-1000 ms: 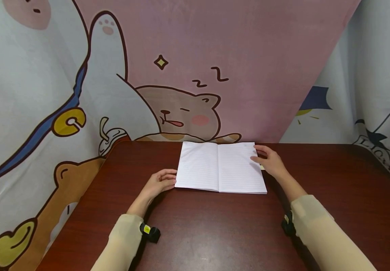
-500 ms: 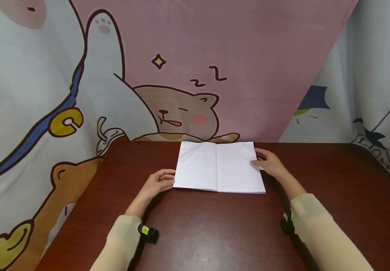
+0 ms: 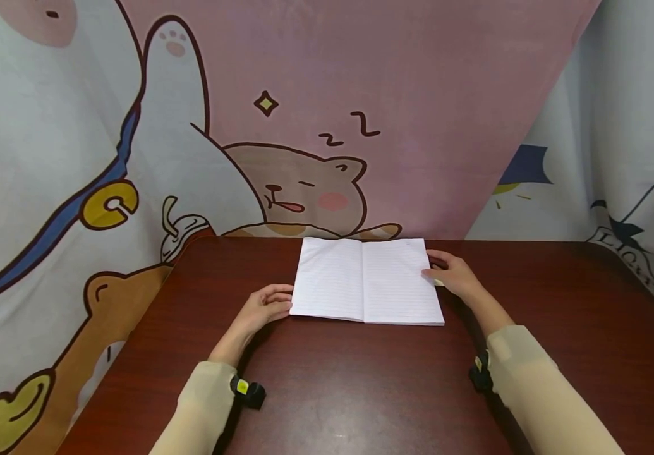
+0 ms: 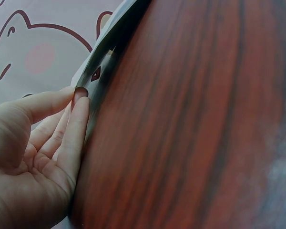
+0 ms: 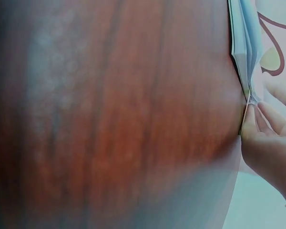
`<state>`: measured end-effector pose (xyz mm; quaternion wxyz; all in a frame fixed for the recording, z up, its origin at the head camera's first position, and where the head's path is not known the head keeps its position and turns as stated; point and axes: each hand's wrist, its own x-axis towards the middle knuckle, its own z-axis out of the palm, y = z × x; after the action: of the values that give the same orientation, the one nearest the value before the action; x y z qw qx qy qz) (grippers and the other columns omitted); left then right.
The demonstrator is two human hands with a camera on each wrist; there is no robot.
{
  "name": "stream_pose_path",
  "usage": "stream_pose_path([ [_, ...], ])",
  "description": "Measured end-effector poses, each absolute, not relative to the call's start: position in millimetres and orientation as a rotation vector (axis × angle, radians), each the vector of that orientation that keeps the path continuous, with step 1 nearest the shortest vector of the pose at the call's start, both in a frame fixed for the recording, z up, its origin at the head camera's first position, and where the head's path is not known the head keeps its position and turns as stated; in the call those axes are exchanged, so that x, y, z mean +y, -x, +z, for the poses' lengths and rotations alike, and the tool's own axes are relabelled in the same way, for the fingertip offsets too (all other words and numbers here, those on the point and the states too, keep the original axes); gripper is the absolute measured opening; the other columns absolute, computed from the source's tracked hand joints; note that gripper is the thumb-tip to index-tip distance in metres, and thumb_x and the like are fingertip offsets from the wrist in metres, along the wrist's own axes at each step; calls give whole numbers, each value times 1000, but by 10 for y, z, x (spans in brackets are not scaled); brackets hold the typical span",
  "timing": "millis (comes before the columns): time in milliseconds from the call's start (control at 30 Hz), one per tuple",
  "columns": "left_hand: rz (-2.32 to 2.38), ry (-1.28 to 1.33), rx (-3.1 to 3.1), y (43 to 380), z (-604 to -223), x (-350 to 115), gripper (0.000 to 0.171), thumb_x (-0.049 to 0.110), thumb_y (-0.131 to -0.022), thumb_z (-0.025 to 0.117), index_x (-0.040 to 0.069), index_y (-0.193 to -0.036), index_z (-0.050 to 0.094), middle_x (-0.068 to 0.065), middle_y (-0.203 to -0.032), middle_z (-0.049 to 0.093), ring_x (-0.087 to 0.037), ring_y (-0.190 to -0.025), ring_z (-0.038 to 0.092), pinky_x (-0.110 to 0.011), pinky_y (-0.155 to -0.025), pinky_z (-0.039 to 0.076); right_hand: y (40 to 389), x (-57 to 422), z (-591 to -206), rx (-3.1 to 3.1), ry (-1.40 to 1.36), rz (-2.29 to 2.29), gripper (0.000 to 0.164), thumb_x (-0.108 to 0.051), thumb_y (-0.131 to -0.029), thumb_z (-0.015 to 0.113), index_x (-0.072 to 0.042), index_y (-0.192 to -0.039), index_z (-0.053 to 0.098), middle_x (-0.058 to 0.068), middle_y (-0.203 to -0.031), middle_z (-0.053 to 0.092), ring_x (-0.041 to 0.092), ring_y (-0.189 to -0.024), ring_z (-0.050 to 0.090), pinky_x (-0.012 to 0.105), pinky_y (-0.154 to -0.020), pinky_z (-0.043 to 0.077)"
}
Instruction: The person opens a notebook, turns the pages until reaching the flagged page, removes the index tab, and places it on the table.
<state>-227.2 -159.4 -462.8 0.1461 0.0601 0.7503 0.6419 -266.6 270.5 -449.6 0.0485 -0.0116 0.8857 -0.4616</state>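
Observation:
An open notebook [image 3: 327, 278] with blank ruled pages lies flat near the table's back edge. My left hand [image 3: 261, 308] pinches its left edge near the front corner. In the left wrist view, the thumb and a finger [image 4: 76, 124] meet at the thin dark-edged cover. On the opposite side my right hand [image 3: 454, 276] holds the right edge, thumb over the page and the other fingers beyond the edge. Seen from the right wrist, the right fingers [image 5: 250, 121] grip the sheet edges, and the notebook's pages [image 5: 245, 43] fan slightly apart above the cover.
The dark reddish-brown wooden table [image 3: 327, 392] spreads around the notebook. Behind it hangs a pink and white cartoon cloth [image 3: 446, 114], which meets the table's back edge. A black wrist camera [image 3: 253, 395] sits by the left cuff, another camera [image 3: 480, 376] by the right.
The right thumb and fingers have slid a little down and outward to the notebook's right edge, off the page's upper part. The left hand keeps its hold; the head view shifts slightly.

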Motion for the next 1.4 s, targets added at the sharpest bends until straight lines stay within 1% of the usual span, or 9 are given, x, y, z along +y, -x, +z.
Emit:
stream_pose_path([
  [200,1853,-166,2159,2274,-4623,-1592,43,5,-97,63,-4,-138,53,-19,-120,65,-6,-93,66,-22,-83,58,2647,2679,-4499,2735,-34,-1442,56,-13,-98,62,4,-148,41,31,-149,43,44,-137,45,52,-110,42],
  [333,1853,-159,2159,2272,-4623,-1591,43,5,-97,63,-4,-138,53,-20,-120,65,-6,-93,66,-22,-83,58,2635,2637,-4498,2776,-128,-1472,50,-14,-97,62,2,-144,49,29,-145,49,42,-130,49,49,-104,44],
  [467,1854,-155,2157,2268,-4625,-1592,43,4,-97,63,-4,-137,53,-19,-119,65,-6,-92,66,-22,-83,58,2636,2606,-4505,2791,-260,-1497,46,-16,-97,63,-3,-140,55,26,-146,49,39,-124,51,45,-98,46],
  [600,1867,-159,2149,2268,-4629,-1589,43,2,-97,62,-5,-137,52,-20,-119,65,-5,-92,67,-22,-82,58,2649,2585,-4507,2795,-384,-1540,40,-19,-97,63,-4,-134,61,25,-144,52,35,-118,53,31,-84,48],
  [700,1869,-158,2147,2268,-4631,-1584,42,2,-97,62,-5,-137,52,-21,-120,64,-5,-92,66,-21,-82,57,2656,2573,-4501,2797,-445,-1564,37,-20,-96,64,-3,-129,65,24,-139,57,31,-112,54,20,-72,44],
  [800,1861,-153,2154,2265,-4629,-1584,43,3,-96,62,-4,-137,53,-23,-121,64,-6,-92,66,-21,-82,57,2660,2561,-4496,2789,-480,-1576,36,-20,-95,66,-3,-126,67,23,-136,59,29,-107,57,15,-65,45],
  [1067,1850,-156,2161,2262,-4610,-1581,43,5,-97,63,-4,-138,53,-23,-123,63,-7,-94,66,-23,-84,58,2664,2543,-4486,2789,-527,-1580,31,-23,-95,67,-2,-118,68,21,-133,60,28,-106,52,22,-69,42],
  [1200,1843,-156,2165,2258,-4602,-1578,43,5,-97,63,-3,-138,53,-24,-124,63,-7,-94,66,-23,-84,57,2669,2535,-4491,2792,-539,-1580,31,-25,-95,67,0,-115,69,21,-130,61,27,-105,52,22,-69,42],
  [1400,1845,-150,2163,2259,-4602,-1580,43,4,-97,62,-4,-138,53,-25,-125,63,-7,-94,66,-22,-83,58,2675,2530,-4492,2792,-542,-1551,32,-27,-97,63,-1,-115,68,20,-128,61,27,-102,51,25,-71,42],
])
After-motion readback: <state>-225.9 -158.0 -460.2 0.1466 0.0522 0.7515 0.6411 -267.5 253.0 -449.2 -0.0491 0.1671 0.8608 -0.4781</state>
